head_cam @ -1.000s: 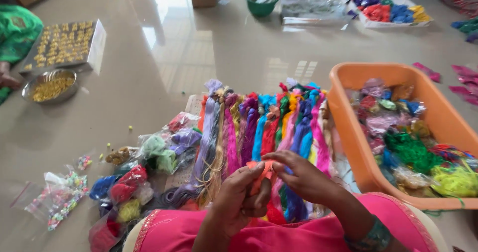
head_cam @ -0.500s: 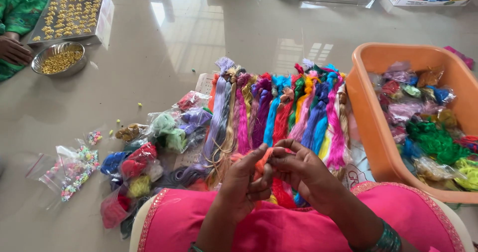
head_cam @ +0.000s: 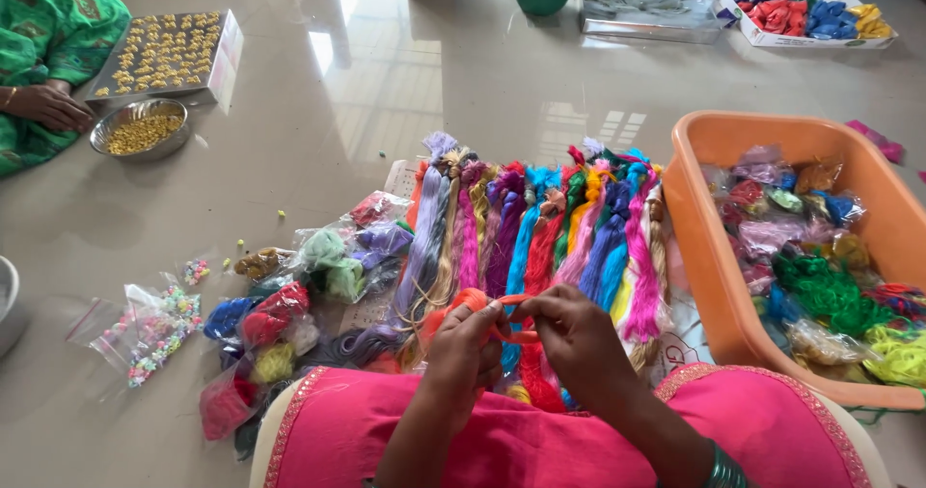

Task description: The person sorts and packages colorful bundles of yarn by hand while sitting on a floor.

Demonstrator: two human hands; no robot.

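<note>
Both my hands work an orange thread skein (head_cam: 470,305) just above my pink-clad lap. My left hand (head_cam: 461,346) grips the bunched end of it, and my right hand (head_cam: 569,336) pinches a loop of the same orange thread pulled out between the two hands. Directly beyond my hands lies a row of several coloured thread skeins (head_cam: 540,228) side by side on the floor: lilac, pink, purple, blue, red, orange, green.
An orange plastic tub (head_cam: 719,257) of bagged threads stands at the right. Bagged thread bundles (head_cam: 280,310) and a bead packet (head_cam: 149,329) lie at the left. Far left, another person's hand (head_cam: 43,107) rests by a steel bowl (head_cam: 140,129) and tray (head_cam: 164,54).
My hands have stayed in front of my lap while pulling the orange loop a little wider. The view has shifted slightly, showing more of the far floor.
</note>
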